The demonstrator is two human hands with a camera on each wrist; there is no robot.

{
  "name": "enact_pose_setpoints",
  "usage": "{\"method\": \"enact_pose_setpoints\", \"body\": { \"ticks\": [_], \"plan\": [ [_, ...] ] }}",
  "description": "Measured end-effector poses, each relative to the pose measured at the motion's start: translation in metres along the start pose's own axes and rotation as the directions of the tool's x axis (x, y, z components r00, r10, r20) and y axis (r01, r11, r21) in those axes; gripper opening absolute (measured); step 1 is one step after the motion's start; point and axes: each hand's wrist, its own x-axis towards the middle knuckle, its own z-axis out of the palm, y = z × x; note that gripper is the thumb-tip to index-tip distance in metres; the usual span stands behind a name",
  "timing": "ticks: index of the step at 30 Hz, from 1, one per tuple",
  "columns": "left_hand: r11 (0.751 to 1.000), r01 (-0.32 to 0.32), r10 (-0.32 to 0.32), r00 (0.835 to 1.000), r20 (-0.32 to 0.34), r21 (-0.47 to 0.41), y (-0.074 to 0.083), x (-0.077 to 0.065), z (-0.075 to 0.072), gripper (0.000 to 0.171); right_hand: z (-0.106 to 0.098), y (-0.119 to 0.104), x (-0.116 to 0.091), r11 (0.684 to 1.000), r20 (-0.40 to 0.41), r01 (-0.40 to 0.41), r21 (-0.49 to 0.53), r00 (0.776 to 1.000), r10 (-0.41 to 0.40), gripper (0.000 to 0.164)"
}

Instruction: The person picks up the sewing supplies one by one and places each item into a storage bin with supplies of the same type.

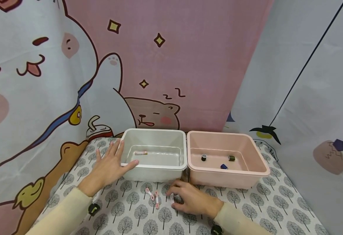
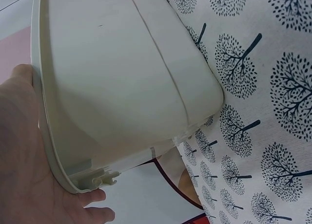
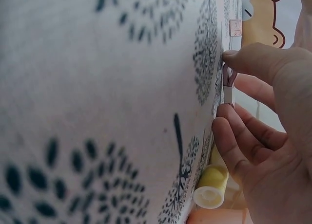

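My left hand (image 1: 109,168) rests at the near left corner of the white bin (image 1: 156,168), fingers spread along its side and thumb over the front rim. The bin's outer wall (image 2: 122,78) fills much of the left wrist view. In front of the bins, my right hand (image 1: 192,199) pinches a small folded measuring tape (image 3: 228,93) between thumb and fingertips, low on the cloth. Two more folded pink-and-white tapes, a left one (image 1: 149,194) and a right one (image 1: 157,200), lie beside it. Another tape (image 1: 141,153) lies inside the white bin.
A pink bin (image 1: 227,178) stands right of the white one. It holds a black spool (image 1: 203,157), a green spool (image 1: 231,158) and a blue item (image 1: 224,166). Near my right fingers sits a yellow thread spool (image 3: 212,185). Tree-print cloth (image 1: 124,225) covers the table.
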Motion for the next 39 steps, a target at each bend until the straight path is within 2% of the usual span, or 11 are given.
{"method": "enact_pose_setpoints", "body": {
  "ticks": [20, 28, 39],
  "plan": [
    [1.000, -0.003, 0.003, 1.000, -0.003, -0.001, -0.001, 0.000, 0.001, 0.122, -0.004, -0.001, -0.002, 0.999, -0.036, 0.017, 0.034, 0.999, -0.015, 0.034],
    [1.000, 0.000, 0.000, 1.000, 0.005, 0.000, -0.001, 0.001, 0.000, 0.122, -0.011, -0.005, -0.002, 0.995, -0.051, 0.032, 0.089, 0.998, -0.028, 0.031],
    [1.000, -0.004, 0.004, 1.000, 0.004, 0.008, -0.001, 0.001, 0.000, 0.122, -0.015, -0.009, -0.005, 0.993, -0.132, 0.108, 0.049, 0.986, -0.101, 0.025]
  ]
}}
